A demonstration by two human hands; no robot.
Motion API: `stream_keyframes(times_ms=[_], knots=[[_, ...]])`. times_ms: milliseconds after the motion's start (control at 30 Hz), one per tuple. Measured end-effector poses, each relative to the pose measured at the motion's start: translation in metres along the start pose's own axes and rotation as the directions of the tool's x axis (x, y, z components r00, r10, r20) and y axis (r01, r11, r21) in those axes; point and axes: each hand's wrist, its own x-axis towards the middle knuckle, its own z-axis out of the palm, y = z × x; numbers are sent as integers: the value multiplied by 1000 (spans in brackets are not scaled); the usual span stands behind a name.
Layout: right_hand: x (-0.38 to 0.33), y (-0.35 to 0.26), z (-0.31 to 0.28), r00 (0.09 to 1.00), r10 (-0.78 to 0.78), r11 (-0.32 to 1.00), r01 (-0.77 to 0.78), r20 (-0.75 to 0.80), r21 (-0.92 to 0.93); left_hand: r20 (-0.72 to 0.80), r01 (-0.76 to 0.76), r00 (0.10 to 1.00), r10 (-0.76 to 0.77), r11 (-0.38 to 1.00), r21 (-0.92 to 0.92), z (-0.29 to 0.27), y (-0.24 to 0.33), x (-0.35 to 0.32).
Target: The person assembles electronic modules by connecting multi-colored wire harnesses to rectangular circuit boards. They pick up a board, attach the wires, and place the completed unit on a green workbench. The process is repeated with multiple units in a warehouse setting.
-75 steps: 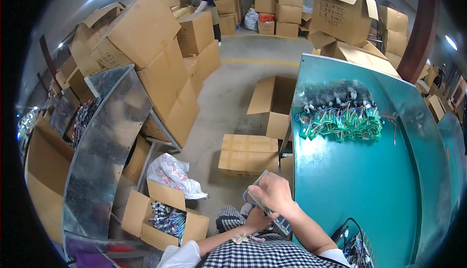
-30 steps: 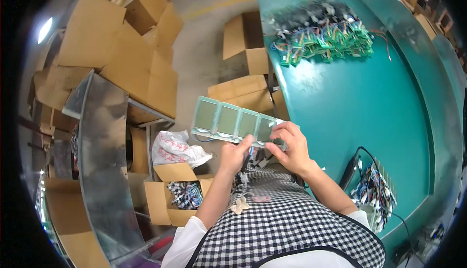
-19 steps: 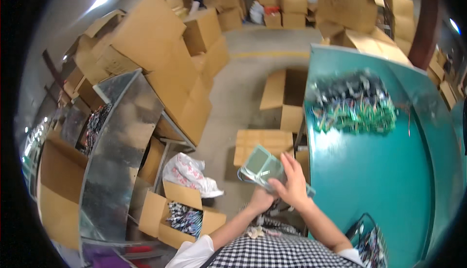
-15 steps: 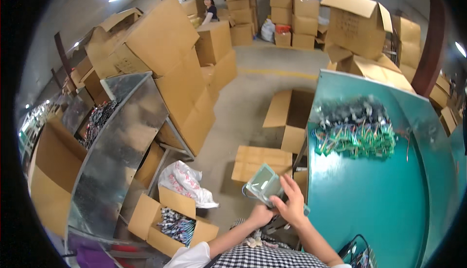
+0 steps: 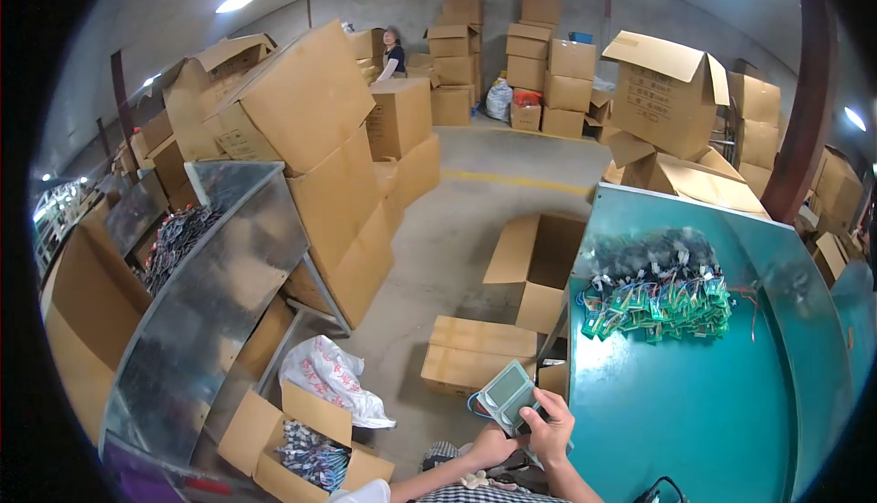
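Note:
A grey-green plastic device housing (image 5: 505, 388) with a rectangular window is held low in front of me, tilted, a thin blue wire looping at its left edge. My left hand (image 5: 493, 446) is closed round its lower end; part of those fingers is hidden. On its right side my right hand (image 5: 552, 424) grips the edge, thumb bent over the face. Beside my hands, to the right, is the green-topped workbench (image 5: 676, 412). A pile of green circuit boards with wires (image 5: 658, 307) lies toward the bench's far end.
An open carton of wired parts (image 5: 311, 453) stands at lower left by a white plastic bag (image 5: 333, 380). A closed carton (image 5: 470, 352) and an open one (image 5: 539, 270) sit left of the bench. A metal table (image 5: 215, 320) and stacked cartons (image 5: 338, 174) line the left. One person (image 5: 393, 53) stands far back.
My right hand's fingers, stretched out beside the housing before, now bend onto its edge. The whole scene sits lower in the picture as my head has tilted up.

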Motion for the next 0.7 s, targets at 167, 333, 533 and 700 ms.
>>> stream_keyframes(times_ms=[167, 333, 533, 700], knots=[[12, 10, -14, 988, 145, 986, -140, -48, 89, 67, 31, 997, -30, 999, -11, -1, 5, 11], [23, 46, -76, 894, 374, 927, -359, -246, 104, 275, 59, 957, -98, 988, 145, -43, 47, 36], [-14, 68, -102, 473, 771, 315, -865, 427, 391, 689, -196, 723, -47, 943, 270, -72, 54, 79], [-29, 50, -82, 411, 692, 96, -867, 593, 489, 839, -142, 540, 67, 990, 12, -80, 71, 104]])
